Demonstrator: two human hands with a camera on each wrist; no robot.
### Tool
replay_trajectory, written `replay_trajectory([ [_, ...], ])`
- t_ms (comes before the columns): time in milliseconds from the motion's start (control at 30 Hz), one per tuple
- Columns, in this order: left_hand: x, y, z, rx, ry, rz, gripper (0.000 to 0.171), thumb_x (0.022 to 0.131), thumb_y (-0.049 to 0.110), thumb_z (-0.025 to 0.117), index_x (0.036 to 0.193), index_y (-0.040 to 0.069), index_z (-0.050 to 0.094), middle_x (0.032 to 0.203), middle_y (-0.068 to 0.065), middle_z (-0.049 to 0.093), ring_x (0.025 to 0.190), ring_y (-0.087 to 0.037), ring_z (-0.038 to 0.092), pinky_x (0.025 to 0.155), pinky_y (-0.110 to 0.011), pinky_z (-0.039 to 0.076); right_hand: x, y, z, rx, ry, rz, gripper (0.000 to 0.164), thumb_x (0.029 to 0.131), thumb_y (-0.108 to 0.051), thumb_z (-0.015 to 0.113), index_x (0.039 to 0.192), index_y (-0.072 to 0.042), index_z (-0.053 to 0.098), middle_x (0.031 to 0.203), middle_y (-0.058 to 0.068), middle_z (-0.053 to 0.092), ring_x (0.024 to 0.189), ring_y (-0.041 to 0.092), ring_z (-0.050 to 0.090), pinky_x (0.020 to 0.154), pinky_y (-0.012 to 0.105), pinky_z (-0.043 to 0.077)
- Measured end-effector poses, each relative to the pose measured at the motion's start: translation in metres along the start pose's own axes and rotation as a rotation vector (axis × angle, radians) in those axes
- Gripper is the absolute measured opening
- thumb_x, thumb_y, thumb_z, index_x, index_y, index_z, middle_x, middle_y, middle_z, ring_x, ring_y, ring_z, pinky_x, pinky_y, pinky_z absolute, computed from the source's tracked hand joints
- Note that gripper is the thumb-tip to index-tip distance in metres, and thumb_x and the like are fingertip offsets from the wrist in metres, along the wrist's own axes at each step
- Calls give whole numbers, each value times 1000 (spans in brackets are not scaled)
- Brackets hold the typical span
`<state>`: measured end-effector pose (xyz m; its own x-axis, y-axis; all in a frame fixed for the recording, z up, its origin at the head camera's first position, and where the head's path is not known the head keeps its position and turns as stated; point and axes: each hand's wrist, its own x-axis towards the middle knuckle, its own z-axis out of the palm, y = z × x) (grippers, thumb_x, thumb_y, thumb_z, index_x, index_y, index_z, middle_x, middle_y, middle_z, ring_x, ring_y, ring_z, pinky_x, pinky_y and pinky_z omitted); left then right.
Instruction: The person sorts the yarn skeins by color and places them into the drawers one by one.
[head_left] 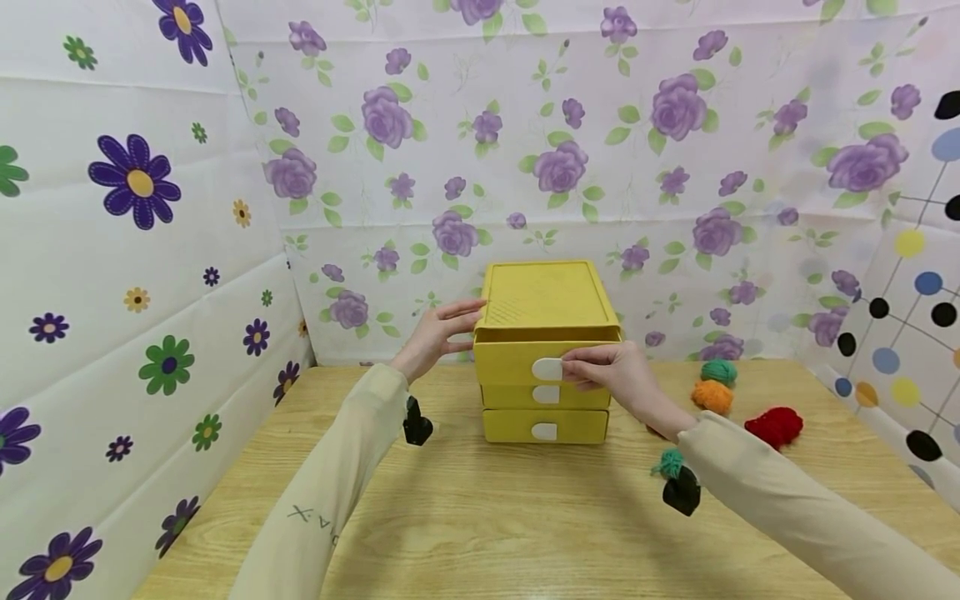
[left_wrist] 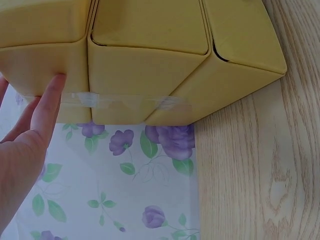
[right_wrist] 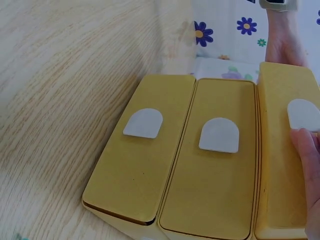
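Note:
A yellow three-drawer box (head_left: 547, 296) stands on the wooden table. Its top drawer (head_left: 506, 363) is pulled out a little, leaving a dark gap under the lid; the middle and bottom drawers look closed. My right hand (head_left: 611, 375) pinches the white tab (head_left: 547, 369) of that top drawer, also seen as a white tab (right_wrist: 303, 114) at the edge of the right wrist view. My left hand (head_left: 438, 333) rests its fingertips on the box's left side near the top. In the left wrist view, the left hand (left_wrist: 25, 150) touches the yellow side wall with fingers extended.
Right of the box lie a green yarn ball (head_left: 718, 372), an orange yarn ball (head_left: 712, 397) and a red yarn ball (head_left: 775, 427). Another green yarn ball (head_left: 670, 463) lies nearer, by the right forearm. Flowered cloth (head_left: 465, 150) hangs behind the table (head_left: 480, 517).

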<state>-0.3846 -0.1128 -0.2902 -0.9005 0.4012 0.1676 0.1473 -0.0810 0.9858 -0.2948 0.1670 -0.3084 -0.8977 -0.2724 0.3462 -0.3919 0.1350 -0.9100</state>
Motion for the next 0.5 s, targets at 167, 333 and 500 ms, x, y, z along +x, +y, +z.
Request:
replay_trajectory([
  [167,0,1,-1,-2,-16,-4,41,93,16,55,132,7,48,133,-8,42,116,-25,42,85,-41,44,-2,-2,1,-6,-12,-7,21,86,-3,60,101,11,65,91,21,64,84,36,61,69,45,49],
  [333,0,1,-1,4,-27,-1,43,93,17,54,134,7,46,135,-8,40,116,-26,41,86,-41,43,-4,-2,1,-11,-16,-19,21,86,-2,61,101,11,65,91,21,64,82,34,62,68,43,50],
  [500,-1,1,0,-2,-17,-5,41,92,16,55,132,7,49,132,-8,43,114,-25,44,85,-41,44,-7,-2,1,-12,-24,-42,20,86,-1,60,101,12,64,90,21,64,81,35,62,66,42,51],
])
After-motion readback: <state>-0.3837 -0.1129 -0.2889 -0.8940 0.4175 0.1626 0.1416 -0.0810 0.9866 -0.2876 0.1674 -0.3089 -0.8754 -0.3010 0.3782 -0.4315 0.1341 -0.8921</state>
